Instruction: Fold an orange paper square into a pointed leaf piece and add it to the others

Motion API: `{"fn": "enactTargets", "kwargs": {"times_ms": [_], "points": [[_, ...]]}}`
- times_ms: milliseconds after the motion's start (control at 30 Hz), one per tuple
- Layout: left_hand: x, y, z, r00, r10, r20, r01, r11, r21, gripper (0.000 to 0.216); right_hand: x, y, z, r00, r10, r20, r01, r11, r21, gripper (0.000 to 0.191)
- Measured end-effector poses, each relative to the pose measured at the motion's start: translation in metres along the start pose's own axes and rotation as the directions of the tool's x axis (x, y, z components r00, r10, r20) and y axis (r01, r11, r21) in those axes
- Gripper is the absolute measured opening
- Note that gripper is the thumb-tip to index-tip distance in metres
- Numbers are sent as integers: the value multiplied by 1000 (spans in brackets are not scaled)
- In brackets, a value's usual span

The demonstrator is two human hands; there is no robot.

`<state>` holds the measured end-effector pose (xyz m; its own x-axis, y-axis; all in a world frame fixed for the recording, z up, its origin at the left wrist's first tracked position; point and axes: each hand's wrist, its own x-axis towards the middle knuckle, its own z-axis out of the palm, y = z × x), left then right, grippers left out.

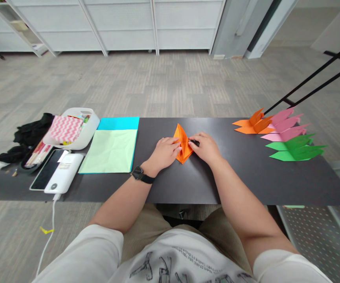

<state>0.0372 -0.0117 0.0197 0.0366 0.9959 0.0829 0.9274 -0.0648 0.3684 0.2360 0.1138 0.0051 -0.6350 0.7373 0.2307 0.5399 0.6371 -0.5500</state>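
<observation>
- The left hand reaches in from the lower left, palm down and wrist low on the table. Its fingers are loosely spread, with the tips pressing on the left side of the orange folded paper rather than closed around it.
- A black watch sits on the left wrist.
- The right hand comes in from the lower right, knuckles up and fingers curled, with the tips at the paper's right edge.
- Those tips are hidden under the knuckles, so it may be a pinch on a flap or plain pressure; I cannot tell which.
- The orange paper lies flat at mid-table between both hands, a narrow kite shape with its point away from the person.
- Both hands cover its side edges.
- The light green sheet lies well to the left.
</observation>
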Motion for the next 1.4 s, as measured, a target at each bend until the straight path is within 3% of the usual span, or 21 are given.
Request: {"fn": "enactTargets", "kwargs": {"times_ms": [333,500,767,1100,1333,1400], "points": [[1,1,2,1000,2,-13,-2,1000,7,44,1,-4,12,998,57,-28,-61,990,-124,17],[-1,5,4,998,-3,-68,3,1000,-5,54,3,0,17,997,50,-54,-58,986,-154,16],[-4,12,7,998,-12,-59,16,998,65,40,2,-1,16,999,44,-25,-47,982,-183,21],[-4,9,7,999,2,-48,2,997,80,39,-5,5,7,984,23,177,17,976,-219,70],[-4,10,5,999,-8,-39,10,998,60,39,-10,4,4,947,56,316,7,981,-195,118],[-5,11,5,999,-5,-35,7,998,60,40,-10,3,-1,949,37,314,16,986,-165,120]]}}
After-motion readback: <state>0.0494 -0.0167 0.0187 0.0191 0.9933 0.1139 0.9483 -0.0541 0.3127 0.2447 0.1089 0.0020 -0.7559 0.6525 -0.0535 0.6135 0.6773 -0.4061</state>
